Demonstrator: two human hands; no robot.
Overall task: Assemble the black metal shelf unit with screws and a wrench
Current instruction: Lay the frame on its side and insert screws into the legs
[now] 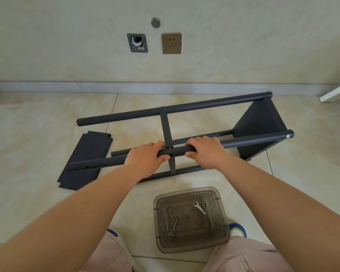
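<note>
The black metal shelf frame [185, 107] lies on its side on the tiled floor, with one shelf panel [261, 122] fixed at its right end and a thin middle panel [166, 126] between the tubes. My left hand [145, 160] and my right hand [204, 152] both grip the near upper tube [177, 151], one on each side of the middle panel. A loose black panel [86, 160] lies flat at the left. A small wrench [200, 208] and several screws [171, 225] lie in a smoky plastic tray [159, 205].
The tray sits on the floor between my knees [247, 256]. A wall with a socket [171, 43] and a baseboard runs behind the frame. A white board edge [336, 93] shows at the far right.
</note>
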